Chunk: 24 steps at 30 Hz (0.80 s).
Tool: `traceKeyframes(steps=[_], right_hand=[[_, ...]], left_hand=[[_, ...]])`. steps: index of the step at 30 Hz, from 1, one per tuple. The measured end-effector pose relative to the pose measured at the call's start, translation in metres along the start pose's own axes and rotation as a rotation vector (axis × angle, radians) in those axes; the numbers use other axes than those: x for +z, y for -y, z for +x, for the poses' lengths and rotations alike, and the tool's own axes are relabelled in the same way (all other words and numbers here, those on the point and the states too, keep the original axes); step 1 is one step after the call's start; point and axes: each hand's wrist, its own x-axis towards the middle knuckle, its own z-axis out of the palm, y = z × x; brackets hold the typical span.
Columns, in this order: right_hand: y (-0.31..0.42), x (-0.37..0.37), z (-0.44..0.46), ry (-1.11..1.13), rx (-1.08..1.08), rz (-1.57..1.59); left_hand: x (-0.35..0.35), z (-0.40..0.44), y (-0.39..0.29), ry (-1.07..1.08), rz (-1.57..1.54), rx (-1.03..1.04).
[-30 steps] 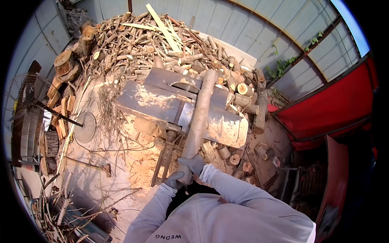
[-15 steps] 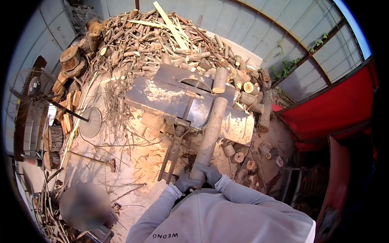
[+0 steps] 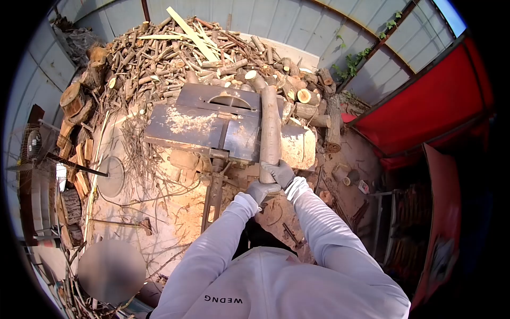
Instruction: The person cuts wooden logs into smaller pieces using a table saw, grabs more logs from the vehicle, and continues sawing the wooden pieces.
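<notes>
A long bark-covered log [image 3: 270, 125] lies across the right part of the saw table [image 3: 194, 127], its far end beyond the saw blade's right side and its near end overhanging toward me. My gloved left hand [image 3: 261, 191] is closed around the underside of the near end. Just above it, my gloved right hand [image 3: 281, 173] grips the log's right side. The round saw blade [image 3: 229, 101] stands up through a slot, left of the log and apart from it. A short cut log piece [image 3: 256, 80] rests past the table's far edge.
A large heap of cut branches [image 3: 159, 61] fills the back by the metal wall. A standing fan [image 3: 34, 146] and a hatchet [image 3: 146, 226] are at the left. Sawdust lies on the table and floor. A red sheet [image 3: 425, 101] hangs at the right.
Both hands have pushed the log forward, away from my body, and my arms are now stretched out. The short cut piece has moved farther back off the table. The view has shifted too.
</notes>
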Motion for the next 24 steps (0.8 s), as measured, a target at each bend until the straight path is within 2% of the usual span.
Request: traceKeyframes(steps=[1,2,3,4,5,6,8,13,14,16,17,18,19,20,21,23,24], right_hand=[[-0.003,-0.004,-0.009,0.066,-0.061,0.149],[-0.017,-0.013,-0.019,0.156,-0.188,0.084],[-0.017,-0.002,-0.038,0.14,-0.151,0.424],[-0.041,-0.006,-0.041,0.167,-0.272,0.15],[-0.064,-0.01,-0.04,0.194,-0.389,-0.123],[-0.064,-0.009,-0.043,0.202,-0.392,-0.12],[-0.061,-0.004,-0.041,0.304,-0.269,0.022],[-0.049,0.005,-0.004,0.315,-0.285,0.122],[-0.045,0.008,0.006,0.318,-0.288,0.181],[-0.031,0.001,0.021,0.35,-0.429,0.038],[-0.023,-0.002,0.028,0.359,-0.502,-0.03],[-0.022,-0.002,0.036,0.402,-0.598,-0.129],[-0.024,-0.003,0.04,0.425,-0.605,-0.183],[-0.026,-0.004,0.044,0.448,-0.614,-0.237],[-0.024,-0.005,0.045,0.471,-0.623,-0.29],[-0.019,-0.006,0.051,0.546,-0.497,-0.266],[-0.018,-0.006,0.055,0.572,-0.453,-0.259]], left_hand=[[0.0,0.001,0.006,0.0,0.0,-0.003],[0.001,0.002,0.01,-0.065,-0.055,0.015],[0.002,0.006,0.021,-0.132,-0.115,0.031],[-0.006,0.016,0.047,-0.073,-0.281,0.014],[-0.005,0.011,0.052,-0.08,-0.283,0.018],[-0.004,0.004,0.053,-0.033,-0.201,0.157],[-0.006,0.003,0.045,-0.004,-0.523,-0.042],[-0.025,0.015,0.021,0.039,-0.477,-0.189],[-0.034,0.021,0.021,0.058,-0.088,0.025],[-0.05,0.032,0.02,0.083,0.705,0.436],[-0.056,0.037,0.015,0.073,0.709,0.436],[-0.061,0.043,0.012,0.043,0.828,0.665],[-0.062,0.046,0.009,0.013,0.942,0.895],[-0.064,0.05,0.016,0.007,0.943,0.891],[-0.061,0.052,0.023,0.017,0.621,0.674],[-0.062,0.06,0.033,0.019,0.301,0.46],[-0.043,0.048,0.004,-0.099,-0.083,0.235]])
